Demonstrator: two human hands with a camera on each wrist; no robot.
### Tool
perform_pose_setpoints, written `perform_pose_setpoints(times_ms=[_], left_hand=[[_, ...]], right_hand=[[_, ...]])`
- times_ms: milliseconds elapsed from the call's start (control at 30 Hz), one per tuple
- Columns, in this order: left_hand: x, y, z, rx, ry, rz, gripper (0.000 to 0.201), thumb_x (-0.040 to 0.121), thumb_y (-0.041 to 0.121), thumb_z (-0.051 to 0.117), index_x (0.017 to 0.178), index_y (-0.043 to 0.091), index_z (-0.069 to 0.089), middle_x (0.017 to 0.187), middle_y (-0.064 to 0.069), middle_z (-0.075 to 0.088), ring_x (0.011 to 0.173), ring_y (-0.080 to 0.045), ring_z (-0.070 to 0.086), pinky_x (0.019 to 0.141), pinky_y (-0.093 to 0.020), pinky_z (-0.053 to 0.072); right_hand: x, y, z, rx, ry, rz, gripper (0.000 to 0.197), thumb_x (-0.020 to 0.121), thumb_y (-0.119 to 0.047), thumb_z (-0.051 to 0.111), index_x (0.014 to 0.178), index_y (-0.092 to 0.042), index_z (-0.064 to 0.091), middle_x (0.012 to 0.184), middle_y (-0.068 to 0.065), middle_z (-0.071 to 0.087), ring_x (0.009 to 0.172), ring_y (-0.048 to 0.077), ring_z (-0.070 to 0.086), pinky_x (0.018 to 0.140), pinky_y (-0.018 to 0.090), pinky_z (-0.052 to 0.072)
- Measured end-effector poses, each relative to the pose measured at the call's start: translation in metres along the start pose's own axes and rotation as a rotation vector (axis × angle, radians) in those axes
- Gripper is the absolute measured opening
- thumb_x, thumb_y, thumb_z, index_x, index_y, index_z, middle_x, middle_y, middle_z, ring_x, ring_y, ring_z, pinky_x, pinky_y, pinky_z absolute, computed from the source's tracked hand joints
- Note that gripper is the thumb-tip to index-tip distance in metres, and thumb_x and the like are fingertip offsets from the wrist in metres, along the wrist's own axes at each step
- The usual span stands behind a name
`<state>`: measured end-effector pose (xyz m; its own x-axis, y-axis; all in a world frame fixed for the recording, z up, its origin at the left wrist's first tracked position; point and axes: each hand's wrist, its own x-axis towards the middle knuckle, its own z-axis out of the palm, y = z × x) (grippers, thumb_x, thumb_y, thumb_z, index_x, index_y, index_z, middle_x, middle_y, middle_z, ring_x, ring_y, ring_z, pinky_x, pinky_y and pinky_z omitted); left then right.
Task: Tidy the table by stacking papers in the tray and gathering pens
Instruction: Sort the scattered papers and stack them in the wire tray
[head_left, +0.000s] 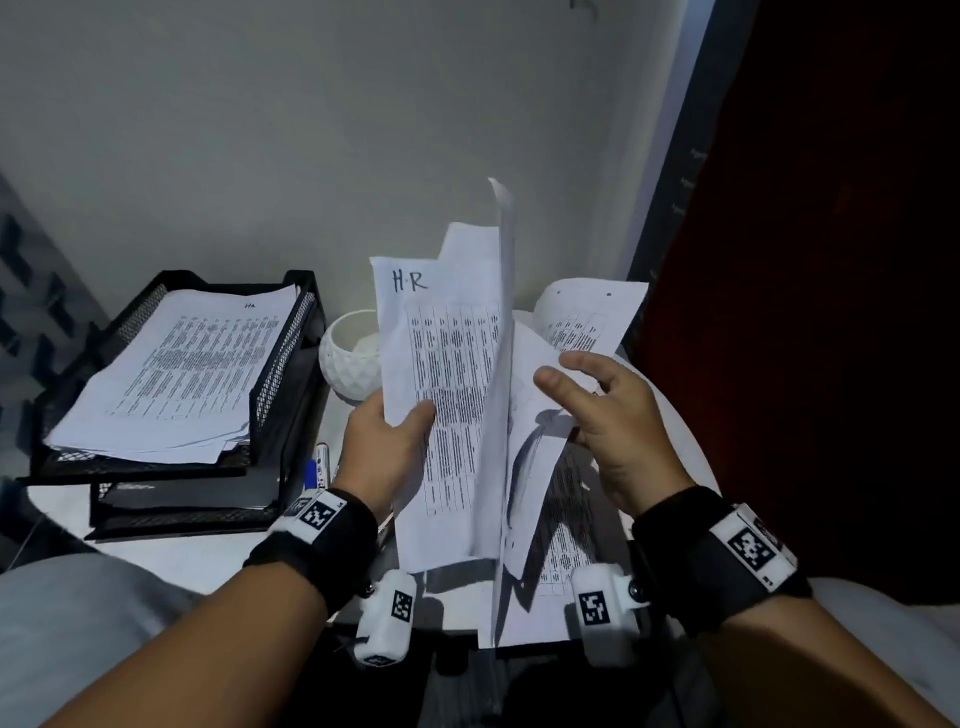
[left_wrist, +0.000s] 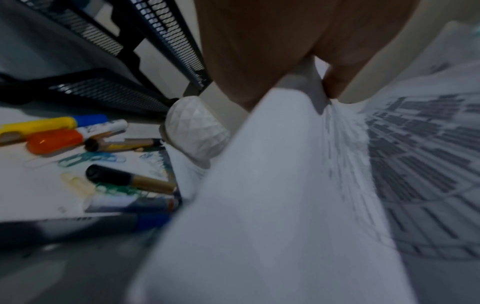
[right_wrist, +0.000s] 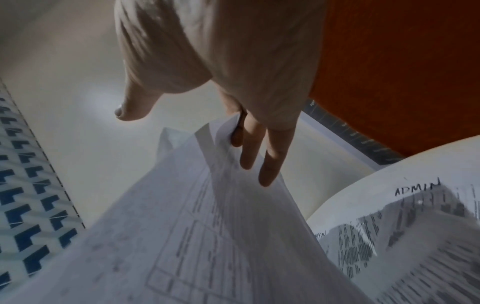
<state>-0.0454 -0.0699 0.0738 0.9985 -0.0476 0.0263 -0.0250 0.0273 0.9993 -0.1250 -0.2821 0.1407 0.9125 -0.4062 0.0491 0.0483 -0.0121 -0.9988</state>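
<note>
Trays first, at far left: I see a black mesh tray (head_left: 283, 358) stacked over a lower tray (head_left: 187, 512). The upper one holds a loose stack of printed papers (head_left: 176, 374), the top sheet face up and overhanging the near rim. What lies in the lower one I cannot tell; it looks dark.

Just right of the trays, pens (left_wrist: 67, 133) lie scattered on the white table (head_left: 218, 551), mixed with paper clips (left_wrist: 91, 159): a yellow one, an orange one, a black-capped one and a dark blue one nearest the wrist camera. A white faceted bowl (head_left: 348, 364) stands behind them, near the upper tray's right corner; its contents are hidden by paper.

Left hand (head_left: 387, 452): raised above the table, thumb across the front of an upright sheaf of sheets (head_left: 447, 395), fingers behind it, pinching its left edge. The front sheet is marked "H·R".

Right hand (head_left: 618, 421): held to the right of the sheaf, thumb apart from the fingers, fingers nearly straight and resting against a leaning loose sheet (right_wrist: 207, 216). I see no clasp around it.

Further right, another printed sheet (right_wrist: 415, 236) marked "ADMIN" lies on the table.
</note>
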Motion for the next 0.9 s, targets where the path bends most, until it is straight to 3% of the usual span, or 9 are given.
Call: perform_pose_setpoints(times_ms=[100,167,267,400,533,633,733,833,900], left_hand=[[-0.003,0.018,0.002,0.109,-0.028,0.148,0.017,0.094,0.011,0.068,0.104,0.025,0.070,0.096,0.018,0.075,0.090,0.002,0.070,0.079,-0.016,0.052],[-0.005,0.026,0.001,0.102,-0.091,0.168,0.019,0.094,0.010,0.068,0.110,0.021,0.070,0.098,0.018,0.076,0.093,0.002,0.070,0.080,-0.013,0.052],[-0.005,0.030,-0.002,0.126,-0.174,0.158,0.019,0.094,0.011,0.069,0.111,0.018,0.072,0.102,0.011,0.078,0.099,-0.006,0.072,0.089,-0.026,0.055],[-0.010,0.022,-0.002,0.183,-0.277,0.108,0.021,0.091,0.024,0.072,0.112,0.021,0.073,0.109,0.008,0.077,0.105,-0.013,0.072,0.099,-0.045,0.053],[-0.014,0.012,0.000,0.198,-0.350,-0.010,0.025,0.088,0.028,0.072,0.111,0.019,0.071,0.106,0.001,0.077,0.102,-0.024,0.072,0.098,-0.051,0.054],[-0.015,0.013,0.000,0.132,-0.387,-0.068,0.027,0.086,0.016,0.077,0.112,0.018,0.069,0.105,-0.002,0.077,0.102,-0.026,0.072,0.092,-0.045,0.056],[-0.014,0.020,0.000,-0.035,-0.455,-0.137,0.031,0.076,0.017,0.082,0.104,0.008,0.071,0.099,-0.007,0.077,0.094,-0.021,0.073,0.090,-0.043,0.053],[-0.009,0.027,-0.003,-0.155,-0.535,-0.171,0.062,0.064,0.029,0.093,0.113,-0.001,0.070,0.115,-0.019,0.072,0.108,-0.033,0.069,0.102,-0.047,0.050],[-0.006,0.034,-0.003,-0.188,-0.550,-0.161,0.074,0.058,0.032,0.095,0.116,-0.006,0.067,0.121,-0.023,0.069,0.114,-0.035,0.067,0.102,-0.044,0.052]], right_hand=[[0.001,-0.004,-0.007,-0.011,0.046,-0.051,0.087,0.049,-0.064,0.089,0.117,-0.011,0.074,0.123,-0.001,0.072,0.090,-0.009,0.072,0.089,0.026,0.059],[0.002,-0.003,-0.011,0.007,0.079,-0.041,0.099,0.039,-0.077,0.090,0.115,-0.014,0.077,0.120,-0.002,0.076,0.101,0.001,0.073,0.091,0.030,0.058],[0.000,-0.007,-0.017,0.057,0.027,0.008,0.077,0.051,-0.058,0.096,0.113,-0.016,0.077,0.113,0.003,0.080,0.099,0.022,0.078,0.085,0.041,0.062],[-0.003,0.003,-0.025,-0.067,0.095,-0.045,0.029,0.075,-0.004,0.089,0.099,-0.016,0.077,0.090,-0.004,0.081,0.080,0.014,0.078,0.074,0.035,0.060],[-0.002,0.013,-0.029,-0.033,0.164,-0.034,0.013,0.077,0.000,0.074,0.088,-0.007,0.075,0.076,0.007,0.075,0.069,0.018,0.064,0.065,0.036,0.048],[-0.007,0.003,-0.034,-0.034,0.021,-0.059,0.029,0.072,-0.012,0.076,0.101,-0.017,0.073,0.098,0.031,0.071,0.081,0.031,0.065,0.072,0.049,0.051],[-0.016,-0.018,-0.036,0.028,-0.151,-0.148,0.066,0.083,0.009,0.074,0.124,-0.042,0.064,0.119,0.010,0.073,0.105,0.028,0.072,0.086,0.049,0.057],[-0.016,-0.033,-0.039,0.111,-0.320,-0.242,0.099,0.085,0.024,0.067,0.157,-0.034,0.036,0.146,0.007,0.060,0.134,0.034,0.060,0.107,0.053,0.051],[-0.012,-0.037,-0.041,0.129,-0.315,-0.234,0.100,0.082,0.025,0.067,0.161,-0.026,0.031,0.146,0.008,0.061,0.135,0.033,0.059,0.108,0.051,0.050]])
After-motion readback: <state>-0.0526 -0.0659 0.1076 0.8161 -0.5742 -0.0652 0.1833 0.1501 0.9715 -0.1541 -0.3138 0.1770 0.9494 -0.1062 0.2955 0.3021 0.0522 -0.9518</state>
